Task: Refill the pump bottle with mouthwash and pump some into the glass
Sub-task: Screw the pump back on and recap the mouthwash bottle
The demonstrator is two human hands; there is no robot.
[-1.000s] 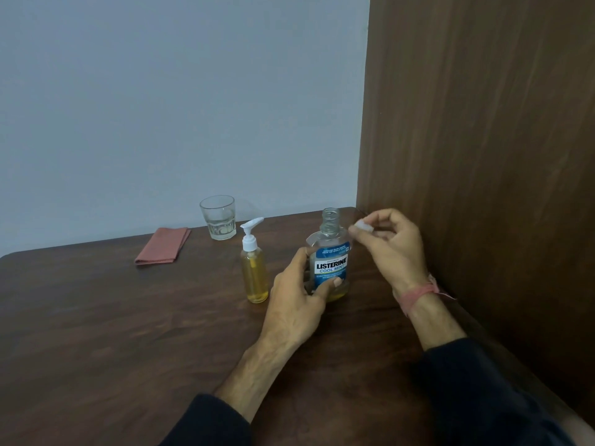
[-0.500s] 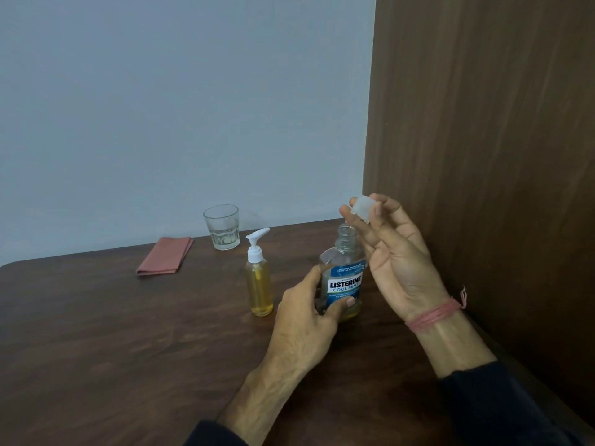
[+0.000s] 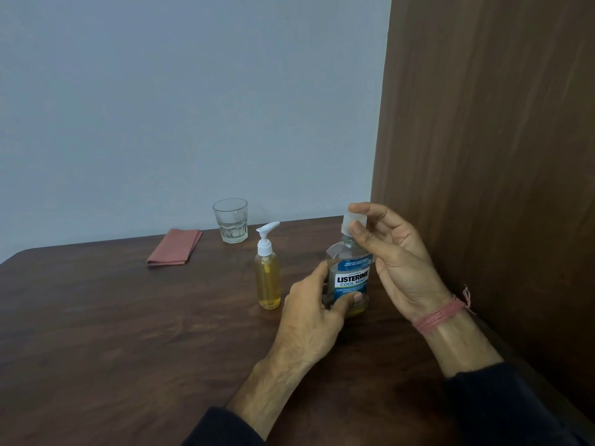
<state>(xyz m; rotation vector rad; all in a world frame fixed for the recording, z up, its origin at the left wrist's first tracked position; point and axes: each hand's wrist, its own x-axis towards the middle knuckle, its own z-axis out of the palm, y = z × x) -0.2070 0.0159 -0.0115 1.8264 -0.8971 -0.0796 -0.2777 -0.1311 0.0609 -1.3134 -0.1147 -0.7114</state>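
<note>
Neck of mouthwash bottle [image 3: 349, 278], centre right of frame, hidden behind clear cap [image 3: 353, 222] and right hand [image 3: 396, 262] fingers. Left hand [image 3: 314, 317] covers bottle's lower left. Small label print unreadable. Both sleeves cut by bottom edge.

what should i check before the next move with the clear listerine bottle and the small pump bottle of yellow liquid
1. Clear Listerine mouthwash bottle upright and steadied: ok, the left hand grips its lower body on the brown wooden table.
2. Translucent cap: the right hand pinches it at the bottle's neck; seated or loose, cannot tell.
3. Small pump bottle of yellow liquid ready to fill: not ok, its white pump head is on.
4. Room in the pump bottle: not ok, it looks nearly full.
5. Clear faceted glass upright behind the pump bottle: ok.
6. Folded pink cloth at hand for spills: ok.
</note>
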